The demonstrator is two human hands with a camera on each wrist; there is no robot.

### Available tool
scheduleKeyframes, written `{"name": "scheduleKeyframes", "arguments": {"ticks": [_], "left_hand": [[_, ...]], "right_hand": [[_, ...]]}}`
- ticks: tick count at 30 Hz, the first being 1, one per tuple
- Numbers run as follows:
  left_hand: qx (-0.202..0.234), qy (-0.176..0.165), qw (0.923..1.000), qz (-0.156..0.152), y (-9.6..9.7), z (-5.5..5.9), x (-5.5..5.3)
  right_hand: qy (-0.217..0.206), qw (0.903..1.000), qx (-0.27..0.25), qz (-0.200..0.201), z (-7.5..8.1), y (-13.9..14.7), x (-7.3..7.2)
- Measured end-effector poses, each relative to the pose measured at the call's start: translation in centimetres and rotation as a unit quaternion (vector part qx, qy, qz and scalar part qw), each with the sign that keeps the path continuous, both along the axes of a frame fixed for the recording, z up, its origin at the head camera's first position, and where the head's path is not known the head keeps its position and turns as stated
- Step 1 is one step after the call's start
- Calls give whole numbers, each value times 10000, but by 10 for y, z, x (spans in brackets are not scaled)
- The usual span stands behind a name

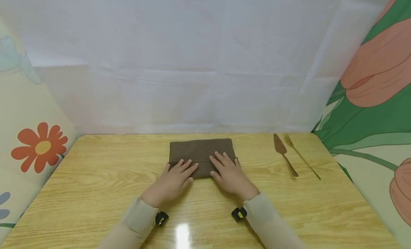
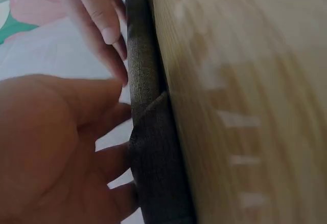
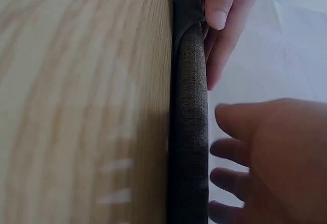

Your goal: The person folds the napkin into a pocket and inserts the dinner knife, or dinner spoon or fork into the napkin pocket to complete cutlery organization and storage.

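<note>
A dark brown cloth [image 1: 201, 149], folded into a flat rectangle, lies on the wooden table in the head view, with a fold line running across its nearer half. My left hand [image 1: 173, 179] lies over its front left corner, fingers spread and fingertips on the fabric. On the front right part rests my right hand [image 1: 232, 176], its fingers extended across the cloth. In the left wrist view the cloth's thick folded edge [image 2: 153, 147] shows a slanting overlap under the left fingers. The right wrist view shows the same rolled-looking edge [image 3: 191, 116] beside the right fingertips.
To the right on the table [image 1: 106, 177] lie a brown cake server [image 1: 280, 145] and a slim gold fork [image 1: 303, 157], side by side. A white sheet [image 1: 192, 63] hangs behind the table's back edge. Flower-patterned panels [image 1: 379, 142] stand at both sides.
</note>
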State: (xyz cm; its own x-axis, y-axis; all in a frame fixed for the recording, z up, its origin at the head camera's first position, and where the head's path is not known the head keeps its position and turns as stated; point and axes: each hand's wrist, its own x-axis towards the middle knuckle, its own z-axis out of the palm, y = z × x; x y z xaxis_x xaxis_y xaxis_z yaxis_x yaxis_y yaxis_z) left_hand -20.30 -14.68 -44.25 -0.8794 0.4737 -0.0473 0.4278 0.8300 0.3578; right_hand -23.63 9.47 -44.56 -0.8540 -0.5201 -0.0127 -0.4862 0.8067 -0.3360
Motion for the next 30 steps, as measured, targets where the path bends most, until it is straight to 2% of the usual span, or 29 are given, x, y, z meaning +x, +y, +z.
{"name": "scheduleKeyframes", "arguments": {"ticks": [5,10,16,21,26,30], "left_hand": [[-78,-599,9978,-256,0,3,3],[-107,-922,9953,-281,-1,4,2],[-162,-1097,9930,-406,-3,0,0],[-189,-1155,9919,-504,-4,3,-1],[-191,-1347,9890,-576,-9,8,-1],[-65,-1621,9852,-545,-18,10,1]], "right_hand": [[-643,9970,370,224,-4,1,2],[-964,9924,709,289,-5,-1,2],[-1119,9884,973,321,-6,-3,2],[-1200,9866,1027,421,-7,1,-1],[-1088,9855,1184,541,-6,15,-3],[-951,9866,1251,436,-4,29,-1]]}}
